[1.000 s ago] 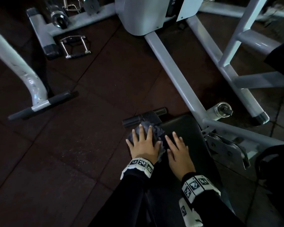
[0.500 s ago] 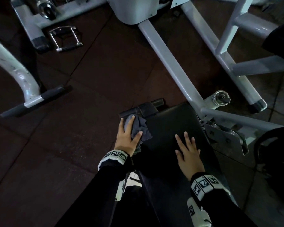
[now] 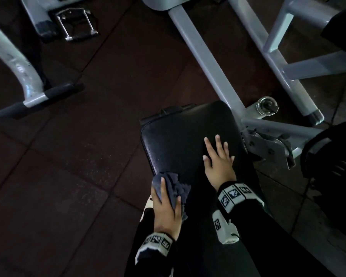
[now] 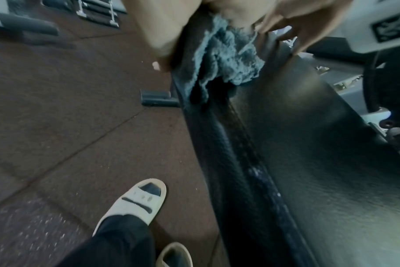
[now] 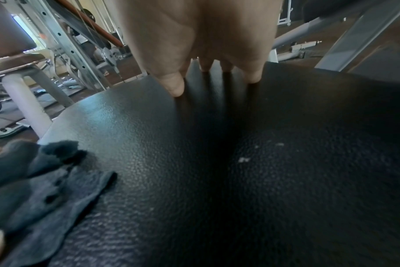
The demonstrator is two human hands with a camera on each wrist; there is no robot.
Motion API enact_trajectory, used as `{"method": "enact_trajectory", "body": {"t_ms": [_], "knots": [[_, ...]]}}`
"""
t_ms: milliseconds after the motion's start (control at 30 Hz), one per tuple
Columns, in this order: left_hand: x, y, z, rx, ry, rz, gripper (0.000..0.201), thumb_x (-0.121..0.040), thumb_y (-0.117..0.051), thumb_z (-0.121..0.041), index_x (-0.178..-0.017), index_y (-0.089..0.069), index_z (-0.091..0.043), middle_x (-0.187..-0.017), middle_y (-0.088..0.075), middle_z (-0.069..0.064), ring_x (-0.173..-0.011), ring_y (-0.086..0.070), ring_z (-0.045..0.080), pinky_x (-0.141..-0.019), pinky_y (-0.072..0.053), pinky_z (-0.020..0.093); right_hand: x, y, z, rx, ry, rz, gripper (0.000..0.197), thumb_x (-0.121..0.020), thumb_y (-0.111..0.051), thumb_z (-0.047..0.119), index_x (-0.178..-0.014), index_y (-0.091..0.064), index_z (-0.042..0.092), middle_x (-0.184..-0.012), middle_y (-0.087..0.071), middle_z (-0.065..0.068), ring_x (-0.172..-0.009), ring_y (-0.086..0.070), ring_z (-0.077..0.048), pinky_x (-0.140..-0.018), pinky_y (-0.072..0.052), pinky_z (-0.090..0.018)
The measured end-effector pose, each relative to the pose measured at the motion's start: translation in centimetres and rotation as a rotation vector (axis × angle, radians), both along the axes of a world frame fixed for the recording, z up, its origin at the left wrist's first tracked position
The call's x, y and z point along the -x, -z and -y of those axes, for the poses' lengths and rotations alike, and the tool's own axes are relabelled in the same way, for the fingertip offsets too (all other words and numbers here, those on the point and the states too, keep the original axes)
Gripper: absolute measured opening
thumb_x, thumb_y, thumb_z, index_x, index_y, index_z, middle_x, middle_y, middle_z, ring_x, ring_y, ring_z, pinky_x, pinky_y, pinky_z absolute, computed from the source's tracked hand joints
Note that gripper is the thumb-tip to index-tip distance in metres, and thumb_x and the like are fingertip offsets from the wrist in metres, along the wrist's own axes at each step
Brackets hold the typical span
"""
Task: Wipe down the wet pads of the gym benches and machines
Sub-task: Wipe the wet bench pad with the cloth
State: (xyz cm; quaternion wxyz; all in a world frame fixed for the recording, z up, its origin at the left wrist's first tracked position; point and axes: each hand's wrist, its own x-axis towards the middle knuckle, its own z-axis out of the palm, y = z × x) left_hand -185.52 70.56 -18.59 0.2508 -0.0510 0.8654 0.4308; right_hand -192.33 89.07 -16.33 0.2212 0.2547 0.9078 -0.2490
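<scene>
The left hand [image 3: 167, 208] presses a crumpled grey-blue cloth [image 3: 175, 188], fingers curled over it, at the left edge of the black textured vinyl bench pad [image 3: 180, 136], while the right hand [image 3: 218, 162] lies flat, fingers released; overlapping strokes along that beaded edge would likely dry it best.
</scene>
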Motion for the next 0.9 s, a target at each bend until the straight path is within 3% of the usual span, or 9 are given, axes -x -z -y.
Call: {"method": "enact_trajectory", "body": {"t_ms": [100, 200, 367, 467, 600, 667, 800, 900], "knots": [[-0.4, -0.1, -0.1, -0.025, -0.014, -0.001, 0.066, -0.094, -0.049, -0.034, -0.143, -0.006, -0.04, -0.158, 0.003, 0.014, -0.145, -0.011, 0.032, -0.115, -0.025, 0.039, -0.1, 0.0, -0.2, -0.005, -0.008, 0.019, 0.054, -0.1, -0.032, 0.029, -0.147, -0.008, 0.041, -0.157, 0.013, 0.009, -0.144, 0.012, -0.02, -0.114, 0.0, -0.051], [3.2, 0.3, 0.0, -0.049, -0.031, -0.064, 0.065, -0.094, -0.05, -0.032, -0.143, -0.008, -0.04, -0.157, 0.002, 0.017, -0.144, -0.013, 0.033, -0.11, -0.021, 0.028, -0.2, 0.0, -0.3, -0.004, -0.023, 0.016, 0.054, -0.1, -0.031, 0.03, -0.147, -0.006, 0.042, -0.156, 0.014, 0.009, -0.144, 0.013, -0.019, -0.115, 0.001, -0.05], [8.1, 0.8, -0.1, 0.008, -0.048, -0.086, 0.072, -0.095, -0.05, -0.036, -0.149, -0.003, -0.037, -0.156, -0.003, 0.019, -0.14, -0.021, 0.04, -0.101, -0.039, 0.045, -0.4, 0.1, -0.3, 0.009, -0.029, 0.015, 0.054, -0.101, -0.031, 0.03, -0.147, -0.006, 0.041, -0.156, 0.015, 0.01, -0.143, 0.015, -0.018, -0.115, 0.002, -0.048], [5.7, 0.8, -0.5, 0.037, -0.041, -0.108, 0.072, -0.095, -0.051, -0.034, -0.146, 0.0, -0.04, -0.155, -0.007, 0.023, -0.14, -0.02, 0.042, -0.106, -0.035, 0.046, -0.5, 0.2, -0.4, 0.0, -0.037, 0.014, 0.054, -0.101, -0.031, 0.03, -0.147, -0.006, 0.041, -0.156, 0.015, 0.009, -0.144, 0.014, -0.018, -0.115, 0.003, -0.047], [-1.7, 0.1, -0.5, 0.03, -0.004, -0.04, 0.074, -0.095, -0.05, -0.029, -0.145, 0.005, -0.036, -0.156, -0.002, 0.022, -0.143, -0.017, 0.037, -0.111, -0.02, 0.029, -1.2, 0.0, -0.2, -0.016, -0.038, 0.003, 0.055, -0.101, -0.032, 0.029, -0.148, -0.007, 0.039, -0.157, 0.014, 0.007, -0.144, 0.012, -0.018, -0.115, 0.002, -0.045], [-3.9, -0.3, -0.2, 0.041, 0.054, -0.01, 0.074, -0.096, -0.047, -0.03, -0.146, 0.008, -0.034, -0.156, 0.001, 0.021, -0.144, -0.016, 0.036, -0.111, -0.022, 0.028, -1.5, -0.2, 0.0, -0.027, -0.042, -0.001, 0.055, -0.101, -0.032, 0.028, -0.148, -0.006, 0.039, -0.157, 0.014, 0.006, -0.144, 0.011, -0.018, -0.116, 0.001, -0.043], [-2.3, -1.1, 0.5, 0.052, 0.127, 0.059, 0.074, -0.098, -0.045, -0.027, -0.142, 0.014, -0.034, -0.157, 0.004, 0.018, -0.144, -0.017, 0.033, -0.112, -0.023, 0.028, -2.4, -0.6, 0.4, -0.025, -0.044, 0.021, 0.056, -0.1, -0.033, 0.026, -0.148, -0.005, 0.039, -0.156, 0.015, 0.007, -0.144, 0.011, -0.017, -0.116, -0.001, -0.042], [1.9, -1.6, 1.1, 0.072, 0.163, 0.047, 0.07, -0.099, -0.042, -0.021, -0.149, 0.006, -0.03, -0.157, 0.0, 0.018, -0.142, -0.02, 0.036, -0.111, -0.028, 0.034, -3.6, -1.0, 0.9, -0.008, -0.077, 0.046, 0.057, -0.1, -0.034, 0.026, -0.148, -0.005, 0.038, -0.156, 0.016, 0.007, -0.144, 0.011, -0.017, -0.116, -0.003, -0.043]]}}
